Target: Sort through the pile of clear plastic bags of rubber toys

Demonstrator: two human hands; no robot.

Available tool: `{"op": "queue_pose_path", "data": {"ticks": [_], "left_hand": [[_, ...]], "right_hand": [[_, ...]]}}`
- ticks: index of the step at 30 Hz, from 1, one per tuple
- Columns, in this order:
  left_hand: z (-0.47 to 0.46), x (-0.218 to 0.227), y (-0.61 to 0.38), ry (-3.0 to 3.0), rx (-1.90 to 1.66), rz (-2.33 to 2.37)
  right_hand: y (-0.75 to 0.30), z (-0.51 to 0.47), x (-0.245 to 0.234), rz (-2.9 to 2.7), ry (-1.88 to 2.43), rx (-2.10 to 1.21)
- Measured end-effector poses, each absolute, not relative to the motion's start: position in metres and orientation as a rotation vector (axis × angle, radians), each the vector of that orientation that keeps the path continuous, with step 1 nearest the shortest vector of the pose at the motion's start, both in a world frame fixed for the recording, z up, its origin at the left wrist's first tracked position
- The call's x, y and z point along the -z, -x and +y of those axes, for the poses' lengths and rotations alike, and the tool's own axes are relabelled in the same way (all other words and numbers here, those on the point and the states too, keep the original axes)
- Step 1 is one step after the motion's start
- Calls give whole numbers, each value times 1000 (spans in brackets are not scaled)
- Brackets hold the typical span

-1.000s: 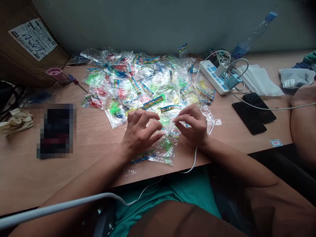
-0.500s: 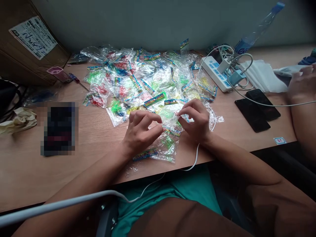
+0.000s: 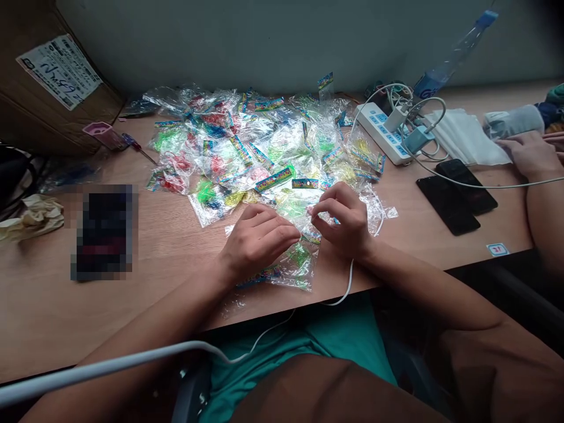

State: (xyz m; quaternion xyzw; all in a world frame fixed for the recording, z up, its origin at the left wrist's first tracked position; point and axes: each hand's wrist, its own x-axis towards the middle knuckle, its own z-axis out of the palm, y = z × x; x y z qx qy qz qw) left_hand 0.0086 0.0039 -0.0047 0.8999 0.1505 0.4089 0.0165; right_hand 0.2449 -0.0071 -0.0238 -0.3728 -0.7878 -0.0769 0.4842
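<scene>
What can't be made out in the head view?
- Right hand: its fingers hide what it pinches.
- Bags: contents too small, with glare on the plastic.
- Pixelated block: blurred, object unknown.
- Co-worker's hand: the person's body is cut off by the right edge.

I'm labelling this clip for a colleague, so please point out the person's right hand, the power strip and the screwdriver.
Right hand (image 3: pixel 341 220), head view, point on the back of the hand.
Power strip (image 3: pixel 373 120), head view, point on its top face.
Screwdriver (image 3: pixel 128 140), head view, point on the handle.
</scene>
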Motion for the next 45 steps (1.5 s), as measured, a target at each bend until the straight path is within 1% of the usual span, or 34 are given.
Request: {"op": "queue_pose_path", "data": {"ticks": [8,14,19,22,27,34,38,41,45], "left_hand": [[1,5,-8,-2923,-1223,481],[-2,4,-5,-2973,-1264,377],[1,6,-3,-2920,-1301,442],[2,3,-2,-2931,-1342,583],[2,-1,0,-2942,-1417,818],[1,2,1,-2888,-1528,837],[3,0,1,-2851,-1476,780],[4,-1,0,-2815,-1436,745],[3,-1,0,-2811,-1475,810]], "right_hand": [[-247,-6,23,-1922,987,217],[-248,-4,22,-1909,986,255],[-247,-5,19,-1877,987,148],[-247,-7,18,-1842,1000,89],[-247,-8,18,-1805,969,94],[-250,-7,15,-1853,966,52],[-251,-7,17,-1877,868,-4],[-250,-9,23,-1845,832,-92],[-250,-10,27,-1862,892,-204]]}}
